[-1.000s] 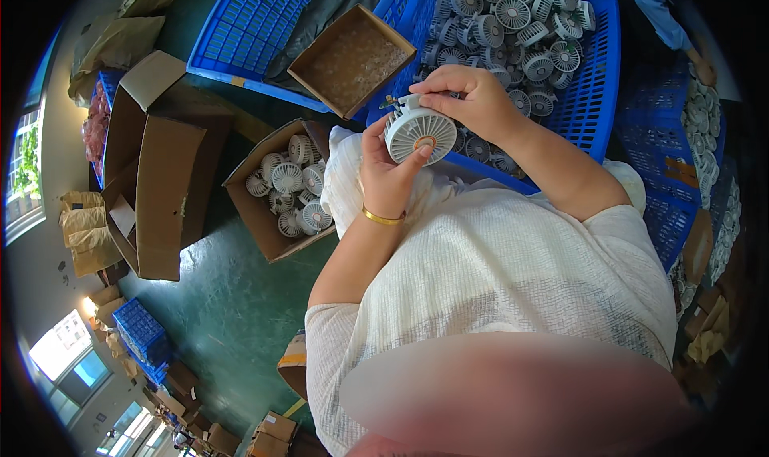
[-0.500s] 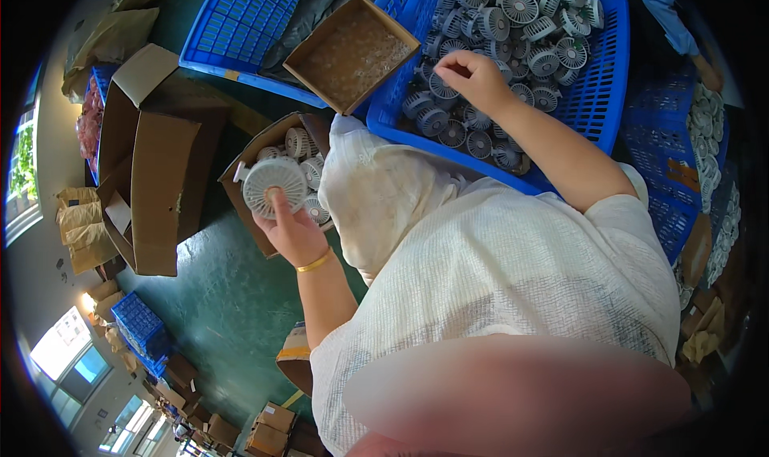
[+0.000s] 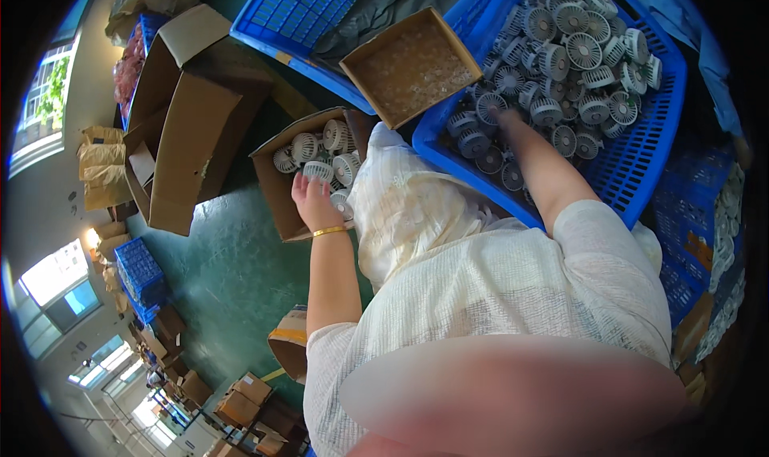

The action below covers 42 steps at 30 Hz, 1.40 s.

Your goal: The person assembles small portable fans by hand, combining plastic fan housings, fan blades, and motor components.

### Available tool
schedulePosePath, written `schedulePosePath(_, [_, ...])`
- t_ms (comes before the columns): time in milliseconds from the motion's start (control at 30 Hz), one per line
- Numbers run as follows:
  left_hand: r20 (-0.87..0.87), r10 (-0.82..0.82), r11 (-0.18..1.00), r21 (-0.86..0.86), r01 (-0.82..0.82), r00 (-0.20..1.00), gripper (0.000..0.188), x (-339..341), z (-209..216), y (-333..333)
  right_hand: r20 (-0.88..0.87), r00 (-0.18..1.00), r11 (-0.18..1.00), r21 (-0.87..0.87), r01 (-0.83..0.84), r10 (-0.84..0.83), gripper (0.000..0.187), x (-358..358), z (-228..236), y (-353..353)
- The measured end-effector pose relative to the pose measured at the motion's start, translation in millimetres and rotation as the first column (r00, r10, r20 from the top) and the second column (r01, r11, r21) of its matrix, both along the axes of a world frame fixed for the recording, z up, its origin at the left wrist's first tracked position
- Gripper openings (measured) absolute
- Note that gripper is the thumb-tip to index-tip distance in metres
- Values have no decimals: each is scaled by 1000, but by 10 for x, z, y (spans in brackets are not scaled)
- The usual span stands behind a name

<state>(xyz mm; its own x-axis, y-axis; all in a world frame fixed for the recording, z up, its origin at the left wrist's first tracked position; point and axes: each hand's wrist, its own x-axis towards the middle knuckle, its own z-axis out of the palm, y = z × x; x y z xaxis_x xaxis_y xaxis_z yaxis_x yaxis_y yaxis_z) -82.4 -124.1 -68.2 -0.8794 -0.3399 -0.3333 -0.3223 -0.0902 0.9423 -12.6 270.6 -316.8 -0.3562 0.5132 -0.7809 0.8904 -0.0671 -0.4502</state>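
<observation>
My left hand (image 3: 314, 204), with a gold bracelet at the wrist, is down inside an open cardboard box (image 3: 276, 181) of white fan heads. Its fingers are curled at the side of a small round fan (image 3: 318, 171), which is slightly blurred. On the right, my right hand (image 3: 511, 125) reaches into a blue plastic crate (image 3: 658, 128) piled with grey-white mini fans (image 3: 583, 50). Its fingertips are blurred and shadowed against a fan (image 3: 490, 107) near the crate's left side, so I cannot tell whether they grip it.
A shallow cardboard tray (image 3: 408, 72) with small clear bits rests between the crate and another blue crate (image 3: 308, 16). Large open cartons (image 3: 192, 144) stand at the left. Beyond the right crate, a blue sleeve (image 3: 681, 16) of another person shows. White cloth (image 3: 408, 193) covers my lap.
My left hand has lowered a fan from above into the cardboard box. My right hand has gone from above the crate down among its fans. The whole view has shifted.
</observation>
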Motion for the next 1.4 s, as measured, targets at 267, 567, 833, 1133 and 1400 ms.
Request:
schedulePosePath(267, [-245,-626,708,219,672,740,27,254,842,1391,-326,930,985,-72,155,-170,37,-87,-71,-100])
schedulePosePath(567, [-195,-684,680,180,711,703,24,394,578,1646,-419,844,940,-211,268,-335,56,-78,768,-232])
schedulePosePath(833, [-145,-920,391,-283,876,364,61,411,456,1643,-703,686,979,185,-81,190,67,553,2191,-161])
schedulePosePath(1133, [-321,-904,234,181,955,282,96,578,823,1400,-779,323,737,247,-629,537,52,478,3778,-559])
schedulePosePath(1400, [-276,-657,633,305,712,702,61,645,677,1156,-7,260,118,902,-415,966,18,-789,3207,-709])
